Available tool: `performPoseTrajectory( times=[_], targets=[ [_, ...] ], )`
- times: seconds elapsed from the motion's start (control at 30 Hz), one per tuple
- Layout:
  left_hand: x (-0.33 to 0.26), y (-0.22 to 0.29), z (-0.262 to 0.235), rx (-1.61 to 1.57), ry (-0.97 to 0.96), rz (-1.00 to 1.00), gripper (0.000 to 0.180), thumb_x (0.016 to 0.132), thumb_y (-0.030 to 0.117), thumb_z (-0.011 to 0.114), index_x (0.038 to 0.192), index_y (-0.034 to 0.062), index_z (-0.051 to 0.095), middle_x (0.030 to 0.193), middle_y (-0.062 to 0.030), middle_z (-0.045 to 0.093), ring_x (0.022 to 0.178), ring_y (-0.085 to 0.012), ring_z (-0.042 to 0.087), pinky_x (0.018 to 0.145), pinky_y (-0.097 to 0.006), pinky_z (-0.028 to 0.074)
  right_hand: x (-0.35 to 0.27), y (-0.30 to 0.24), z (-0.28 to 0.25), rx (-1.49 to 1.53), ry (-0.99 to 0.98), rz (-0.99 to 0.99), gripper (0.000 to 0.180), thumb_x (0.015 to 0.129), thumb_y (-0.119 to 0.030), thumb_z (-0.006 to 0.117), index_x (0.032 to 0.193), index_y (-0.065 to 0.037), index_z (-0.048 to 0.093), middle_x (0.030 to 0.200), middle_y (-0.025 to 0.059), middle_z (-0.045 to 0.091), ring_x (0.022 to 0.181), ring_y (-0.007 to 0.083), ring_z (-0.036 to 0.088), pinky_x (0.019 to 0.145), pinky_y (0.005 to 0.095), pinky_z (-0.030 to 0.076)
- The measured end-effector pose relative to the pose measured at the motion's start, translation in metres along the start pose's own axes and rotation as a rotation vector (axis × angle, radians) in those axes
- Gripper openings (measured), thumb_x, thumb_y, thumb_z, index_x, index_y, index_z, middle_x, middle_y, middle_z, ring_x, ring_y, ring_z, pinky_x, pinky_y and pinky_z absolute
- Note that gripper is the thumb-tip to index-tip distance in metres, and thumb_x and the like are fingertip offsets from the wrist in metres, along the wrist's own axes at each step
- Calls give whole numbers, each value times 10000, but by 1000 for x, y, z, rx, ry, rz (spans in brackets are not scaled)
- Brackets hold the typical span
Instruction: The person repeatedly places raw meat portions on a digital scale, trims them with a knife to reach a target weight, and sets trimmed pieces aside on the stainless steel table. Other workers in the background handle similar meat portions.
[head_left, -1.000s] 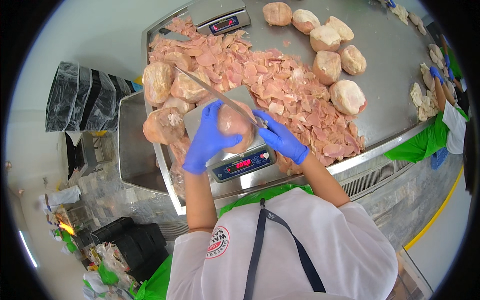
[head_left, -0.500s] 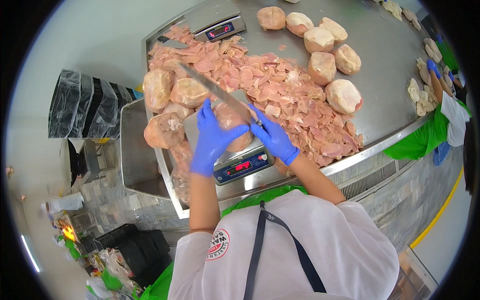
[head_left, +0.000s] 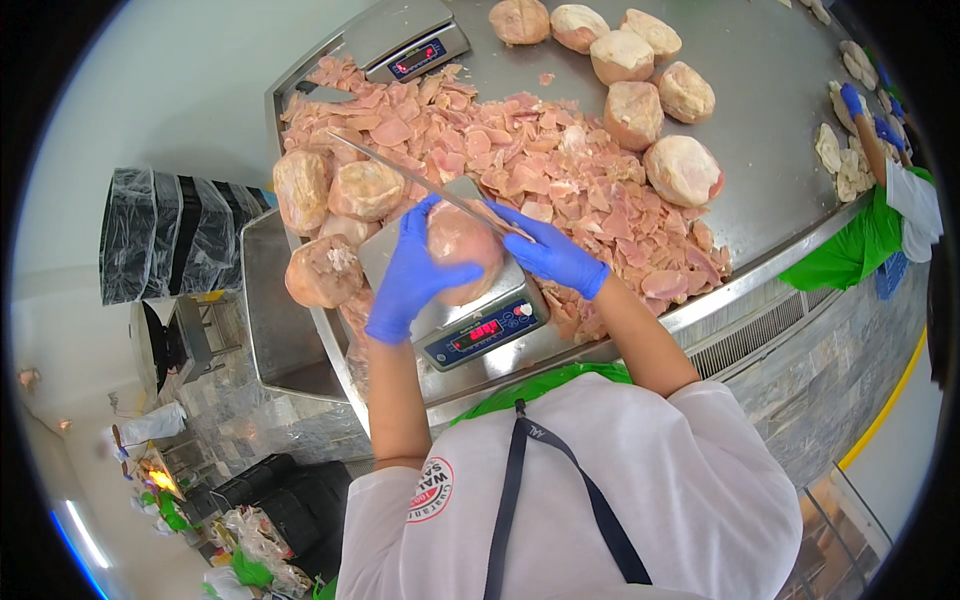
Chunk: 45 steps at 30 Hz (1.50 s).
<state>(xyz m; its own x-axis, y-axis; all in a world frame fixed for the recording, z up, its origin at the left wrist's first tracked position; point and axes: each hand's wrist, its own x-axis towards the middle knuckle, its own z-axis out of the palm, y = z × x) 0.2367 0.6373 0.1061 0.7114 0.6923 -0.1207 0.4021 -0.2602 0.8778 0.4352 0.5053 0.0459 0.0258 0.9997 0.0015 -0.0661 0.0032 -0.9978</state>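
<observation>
A round lump of pink meat (head_left: 462,258) rests on the metal plate of a digital scale (head_left: 485,335) with a red display. My left hand (head_left: 410,270) is closed round the lump's left side, fingers at the top and thumb across its front. My right hand (head_left: 555,250) grips a long-bladed knife (head_left: 410,172), its handle hidden in the fingers. The blade points to the far left and runs along the lump's upper right side; I cannot tell how far it cuts in. A large heap of thin pink meat slices (head_left: 590,210) spreads beside and beyond the scale.
Whole meat lumps (head_left: 322,270) sit left of the scale; several more (head_left: 632,115) stand at the far right. A second scale (head_left: 415,60) and another knife (head_left: 325,93) lie at the far left. A metal bin (head_left: 275,310) adjoins the steel table (head_left: 770,130). Co-worker's gloved hands (head_left: 852,100) show at right.
My right hand has turned over, and the blade now shows a thinner profile along the lump. My left hand keeps its hold on the meat. The whole view has shifted slightly.
</observation>
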Motion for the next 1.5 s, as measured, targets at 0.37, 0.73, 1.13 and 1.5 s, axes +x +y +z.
performPoseTrajectory(
  times=[0.37,0.73,1.13,1.5],
  targets=[
    [11,3,-13,56,-188,32,1207,566,392,940,1499,-31,302,1485,-197,389,1400,-325,384,1177,-423,301,16,-3,-6,99,-40,-26,607,1019,-412,546,1536,-126,405,1421,114,563,1277,177,526,1092,341,397],
    [3,21,25,92,115,22,1033,609,395,922,1409,-28,423,1333,-198,515,1271,-359,500,1086,-439,402,-32,46,2,-188,197,-131,725,965,-443,585,1585,-222,281,1373,198,596,1201,393,616,979,439,493],
    [14,20,1,7,-81,61,1041,539,324,946,1396,-1,454,1310,-169,539,1258,-313,523,1082,-411,414,-11,43,4,33,87,-93,724,949,-366,638,1554,-93,351,1467,194,506,1343,275,512,1114,369,386],
    [18,18,-5,213,-87,157,1038,551,383,926,1376,-22,443,1330,-179,514,1261,-332,521,1082,-415,414,5,28,1,-148,18,-137,602,1014,-305,453,1580,-148,317,1579,152,385,1442,299,399,1191,363,289]
  ],
)
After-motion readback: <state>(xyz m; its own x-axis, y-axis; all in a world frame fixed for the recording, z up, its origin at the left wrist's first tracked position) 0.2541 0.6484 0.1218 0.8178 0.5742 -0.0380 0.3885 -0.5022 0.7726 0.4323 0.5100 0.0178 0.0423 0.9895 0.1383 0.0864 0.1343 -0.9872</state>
